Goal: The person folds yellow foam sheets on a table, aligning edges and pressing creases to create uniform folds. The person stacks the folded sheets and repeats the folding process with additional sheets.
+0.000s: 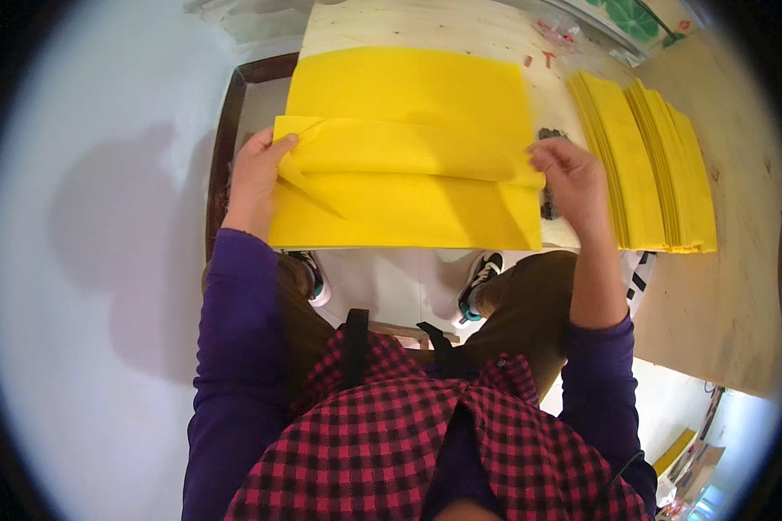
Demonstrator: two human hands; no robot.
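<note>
Left hand [256,174]: pinching the left edge of the wide yellow felt-like fabric sheet [408,213], thumb on top, fingers behind. Right hand [578,178]: fingers curled in narrow at the sheet's right edge; blurred, so can't tell whether it has cloth between the fingertips. The sheet lies across the pale wooden table [347,30] right in front of the person, with a band doubled over across the middle and a soft ridge running side to side. How I'd do this fold: match the pull at both ends, keep the ridge parallel to the near edge, square the sides before pressing, then run a flat palm from the middle out. Left end looks like the weak spot: a slanting pucker under that thumb, worth smoothing first or the crease will probably set crooked. Counts: two hands, one worked sheet (layers underneath can't be told), two upright-running piles of folded yellow fabric [613,165] side by side on the right, layers too thin to count. Below the table edge, two dark sneakers with white soles [480,282], one each side.
</note>
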